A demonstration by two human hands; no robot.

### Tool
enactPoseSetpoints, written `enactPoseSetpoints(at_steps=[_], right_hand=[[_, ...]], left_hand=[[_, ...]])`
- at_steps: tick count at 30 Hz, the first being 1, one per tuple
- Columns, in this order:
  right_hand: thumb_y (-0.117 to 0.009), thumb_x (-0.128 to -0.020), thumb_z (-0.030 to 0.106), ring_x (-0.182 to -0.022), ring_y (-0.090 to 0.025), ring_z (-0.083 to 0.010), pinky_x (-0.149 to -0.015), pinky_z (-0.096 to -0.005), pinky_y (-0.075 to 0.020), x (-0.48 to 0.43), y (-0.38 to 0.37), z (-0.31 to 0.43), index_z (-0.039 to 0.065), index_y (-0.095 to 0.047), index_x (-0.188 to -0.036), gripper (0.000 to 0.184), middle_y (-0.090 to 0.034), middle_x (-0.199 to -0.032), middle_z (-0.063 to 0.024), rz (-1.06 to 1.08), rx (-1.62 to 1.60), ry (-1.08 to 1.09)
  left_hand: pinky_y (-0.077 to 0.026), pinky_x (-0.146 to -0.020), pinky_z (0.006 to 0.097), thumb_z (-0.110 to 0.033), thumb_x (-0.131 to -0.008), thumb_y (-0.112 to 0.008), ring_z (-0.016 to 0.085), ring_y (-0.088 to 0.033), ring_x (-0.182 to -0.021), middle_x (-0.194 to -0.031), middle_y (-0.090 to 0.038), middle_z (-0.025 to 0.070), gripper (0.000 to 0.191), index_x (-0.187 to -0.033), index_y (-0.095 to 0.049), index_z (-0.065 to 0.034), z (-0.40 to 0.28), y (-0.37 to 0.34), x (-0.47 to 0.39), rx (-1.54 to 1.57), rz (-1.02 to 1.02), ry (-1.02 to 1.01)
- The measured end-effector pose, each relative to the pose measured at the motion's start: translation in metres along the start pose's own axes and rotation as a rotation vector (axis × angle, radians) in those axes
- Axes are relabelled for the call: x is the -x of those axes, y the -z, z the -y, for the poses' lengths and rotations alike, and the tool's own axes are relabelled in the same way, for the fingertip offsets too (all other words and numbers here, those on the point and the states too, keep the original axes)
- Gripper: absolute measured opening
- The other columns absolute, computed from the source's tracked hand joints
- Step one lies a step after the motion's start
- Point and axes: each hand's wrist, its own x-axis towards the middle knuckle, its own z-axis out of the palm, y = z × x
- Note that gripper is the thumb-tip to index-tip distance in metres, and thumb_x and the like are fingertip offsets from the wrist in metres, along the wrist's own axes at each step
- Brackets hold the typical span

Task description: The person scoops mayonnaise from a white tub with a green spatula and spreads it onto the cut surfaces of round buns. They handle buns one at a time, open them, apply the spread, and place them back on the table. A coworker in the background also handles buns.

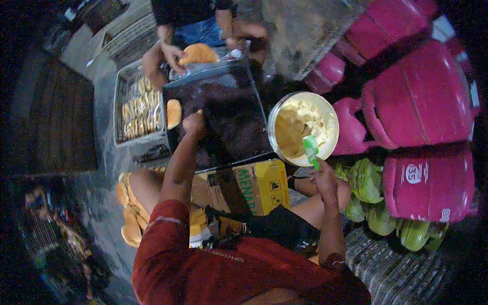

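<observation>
My right hand (324, 181) grips a green spatula (311, 150). The spatula's blade rests in pale yellow cream inside a round tub (271, 131). The cream is heaped at the tub's upper right and thinner, more golden, at its left. My left hand (195, 124) is curled over a dark rectangular work surface (228, 114). A small pale bit shows at its fingertips; whether it is held or is a fingertip is not clear. Just left of that hand lies an oval bread bun (174, 113) on the surface's left side.
Opposite me, a person's hand (173, 57) touches a large bun (200, 53). A crate (116, 110) of wrapped buns stands left. Loose buns (131, 227) lie beside my leg. A cardboard box (225, 185) sits before me. Pink gas cylinders (415, 99) and green ones (366, 181) crowd the right.
</observation>
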Motion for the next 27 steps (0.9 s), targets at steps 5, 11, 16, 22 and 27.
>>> enactPoseSetpoints(at_steps=[5, 11, 16, 22, 27], right_hand=[[-0.068, -0.083, 0.015, -0.083, -0.068, -0.0430, -0.068, -0.0478, -0.0553, -0.127, 0.031, -0.008, 0.002, -0.063, -0.104, 0.026, -0.070, -0.089, -0.0225, -0.086, 1.079, 0.384], [-0.059, -0.089, 0.017, -0.091, -0.066, -0.0382, -0.078, -0.0466, -0.0531, -0.195, -0.005, -0.003, 0.001, -0.062, -0.110, 0.027, -0.067, -0.098, -0.0208, -0.148, 1.342, 0.309], [-0.058, -0.092, 0.022, -0.107, -0.062, -0.0371, -0.091, -0.0465, -0.0493, -0.145, -0.043, 0.073, 0.002, -0.061, -0.121, 0.035, -0.063, -0.117, -0.0204, -0.317, 1.154, 0.646], [-0.060, -0.093, 0.015, -0.117, -0.055, -0.0331, -0.097, -0.0399, -0.0447, -0.075, -0.139, 0.141, 0.002, -0.059, -0.127, 0.036, -0.058, -0.127, -0.0176, 0.005, 0.604, 0.964], [-0.061, -0.092, 0.005, -0.110, -0.057, -0.0213, -0.086, -0.0308, -0.0469, -0.025, -0.187, 0.135, 0.003, -0.062, -0.122, 0.031, -0.061, -0.125, -0.0110, -0.002, 0.581, 1.053]], left_hand=[[-0.048, -0.086, 0.0648, -0.028, -0.095, -0.055, 0.040, -0.062, -0.114, -0.131, -0.062, 0.0148, 0.036, -0.125, -0.067, -0.0105, -0.011, 0.021, 0.007, 0.066, 0.255, 0.140], [-0.049, -0.086, 0.0514, -0.033, -0.086, -0.066, 0.036, -0.062, -0.111, -0.117, -0.065, 0.0209, 0.036, -0.108, -0.070, -0.0046, -0.011, 0.103, 0.178, 0.541, -0.596, -0.182], [-0.052, -0.086, 0.0435, -0.012, -0.078, -0.070, 0.034, -0.067, -0.097, -0.103, -0.069, 0.0195, 0.032, -0.108, -0.068, -0.0034, 0.184, 0.079, 0.298, 1.071, -0.970, 0.211], [-0.044, -0.104, 0.0481, -0.029, -0.043, -0.093, 0.037, -0.049, -0.127, -0.137, -0.051, 0.0185, 0.116, -0.144, -0.038, -0.0112, 0.383, -0.044, 0.171, -0.026, 0.151, -0.268], [-0.038, -0.111, 0.0502, -0.046, -0.036, -0.097, 0.037, -0.043, -0.134, -0.149, -0.042, 0.0182, 0.141, -0.153, -0.025, -0.0123, 0.381, -0.080, 0.079, 0.002, 0.668, -0.494]])
